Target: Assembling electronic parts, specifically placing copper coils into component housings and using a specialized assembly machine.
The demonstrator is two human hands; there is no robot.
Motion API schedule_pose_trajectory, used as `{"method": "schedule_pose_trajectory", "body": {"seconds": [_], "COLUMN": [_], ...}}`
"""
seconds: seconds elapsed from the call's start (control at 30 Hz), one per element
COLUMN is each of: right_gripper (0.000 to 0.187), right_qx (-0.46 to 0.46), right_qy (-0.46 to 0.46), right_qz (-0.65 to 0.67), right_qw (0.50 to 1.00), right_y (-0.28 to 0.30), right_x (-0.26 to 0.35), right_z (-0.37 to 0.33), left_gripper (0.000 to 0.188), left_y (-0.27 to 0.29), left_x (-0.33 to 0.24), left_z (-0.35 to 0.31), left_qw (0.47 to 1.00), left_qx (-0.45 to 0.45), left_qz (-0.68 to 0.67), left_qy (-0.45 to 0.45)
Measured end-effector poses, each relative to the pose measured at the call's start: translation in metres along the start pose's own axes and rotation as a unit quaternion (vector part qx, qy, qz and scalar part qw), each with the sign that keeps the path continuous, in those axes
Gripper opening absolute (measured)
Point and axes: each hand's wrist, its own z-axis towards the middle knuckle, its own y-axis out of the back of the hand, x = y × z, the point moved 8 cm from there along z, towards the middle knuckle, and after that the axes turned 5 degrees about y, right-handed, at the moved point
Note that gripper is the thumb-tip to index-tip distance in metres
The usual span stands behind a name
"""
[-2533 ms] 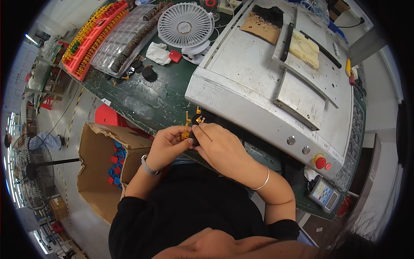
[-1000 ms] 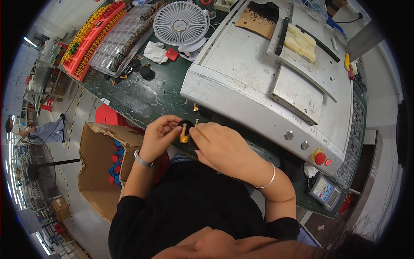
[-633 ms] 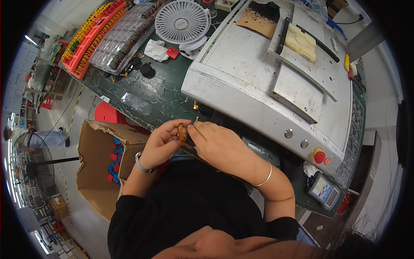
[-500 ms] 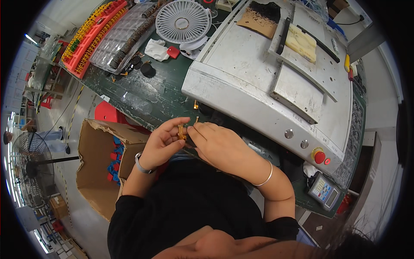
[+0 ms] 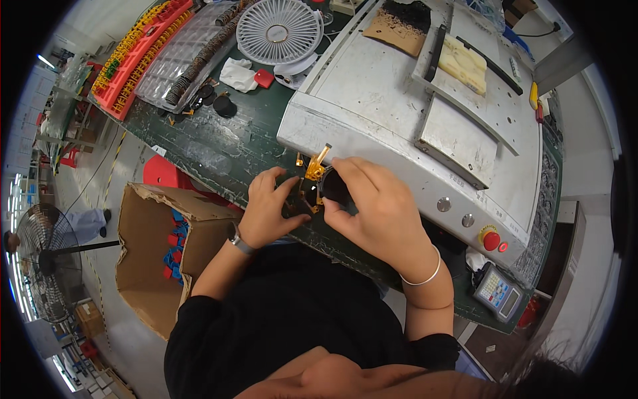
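My left hand (image 5: 269, 209) is open, thumb and fingers apart, with nothing visible between them. My right hand (image 5: 379, 206) has its thumb and index finger spread beside a black round thing (image 5: 337, 186); whether they touch it I cannot tell. At the left side of this dark thing stands a yellow-orange part with a thin strip (image 5: 316, 169), close to the right index fingertip. A smaller yellow piece (image 5: 299, 159) shows further left, and another yellow bit (image 5: 318, 203) lies by the right thumb. Between the hands, dark shapes are hard to make out.
A large light-grey machine (image 5: 359, 136) with a red button (image 5: 490, 241) fills the right. On the green table (image 5: 256, 153) stand a white fan (image 5: 279, 32), a red rack of yellow parts (image 5: 136, 63) and black round pieces (image 5: 224, 106). A cardboard box (image 5: 149, 266) is at left.
My hands were close together around a small yellow-orange part. They have separated and opened, the right moving to the black round thing. The yellow-orange part with the strip now shows there.
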Motion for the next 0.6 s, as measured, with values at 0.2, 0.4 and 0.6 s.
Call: {"method": "schedule_pose_trajectory", "body": {"seconds": [0.2,0.4,0.6], "right_gripper": [0.042,0.042,0.042], "right_qx": [0.025,0.085,0.156], "right_qy": [-0.008,-0.006,0.000], "right_qz": [0.002,0.017,0.001], "right_qw": [1.000,0.996,0.988], "right_y": [-0.005,-0.021,-0.037], "right_x": [-0.003,-0.002,0.001], "right_z": [-0.003,-0.005,-0.011], "left_gripper": [0.056,0.039,0.036], "left_y": [-0.009,0.007,0.020], "left_x": [0.007,0.008,0.041], "left_z": [-0.002,-0.003,-0.016], "left_qw": [0.999,0.999,0.983], "left_qx": [-0.018,-0.018,-0.019], "left_qz": [0.046,-0.031,-0.138], "left_qy": [-0.007,-0.003,0.121]}}
